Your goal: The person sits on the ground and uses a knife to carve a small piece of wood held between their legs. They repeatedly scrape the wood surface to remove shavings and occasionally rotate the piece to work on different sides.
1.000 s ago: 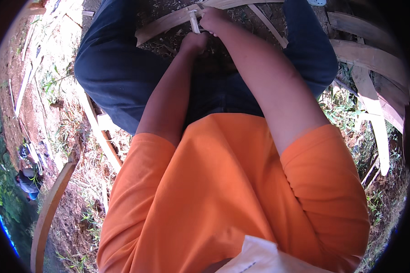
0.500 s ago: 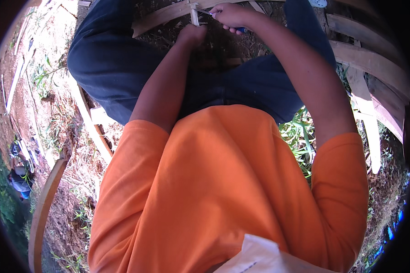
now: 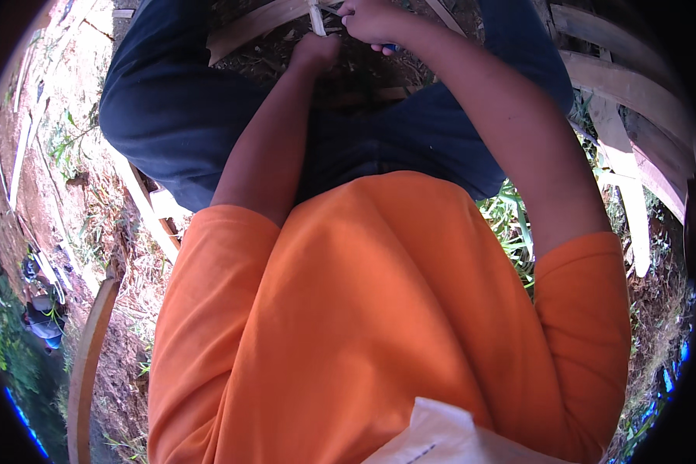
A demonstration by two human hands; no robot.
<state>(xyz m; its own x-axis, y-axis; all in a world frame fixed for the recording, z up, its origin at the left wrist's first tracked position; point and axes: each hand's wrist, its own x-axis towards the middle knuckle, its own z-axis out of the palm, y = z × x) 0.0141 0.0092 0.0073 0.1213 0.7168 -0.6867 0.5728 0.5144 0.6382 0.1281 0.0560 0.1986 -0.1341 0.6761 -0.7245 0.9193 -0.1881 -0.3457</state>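
We look down past an orange T-shirt (image 3: 348, 294) at a person's two bare hands, working between spread legs in dark blue trousers (image 3: 185, 116). The left grip (image 3: 315, 54) is wrapped around the lower end of a narrow, pale strip of wood (image 3: 316, 20), which rises straight out of the fist. Just to its right, the right grip (image 3: 370, 21) is curled around a blue-handled tool (image 3: 391, 47); a thin part points left toward the strip, but we cannot tell whether they touch.

Well below both grips, at the lower edge, we see a white, sheet-like item (image 3: 448, 433) bearing a short dark mark (image 3: 423, 453) too small to read.

Beyond the left grip, a broad wooden plank (image 3: 255, 31) lies on shaded earth. The setting is outdoors: reddish ground (image 3: 35, 170) spreads brightly sunlit to the left of the grips. To the right of the right grip, past the knee, weathered boards (image 3: 630, 85) lie near a pale pointed slat (image 3: 637, 224); below it, green grass (image 3: 510, 228) shows beside the shirt. Far below and left of the left grip are a curved timber (image 3: 93, 363) and, farther out, another person (image 3: 45, 315), small and indistinct.
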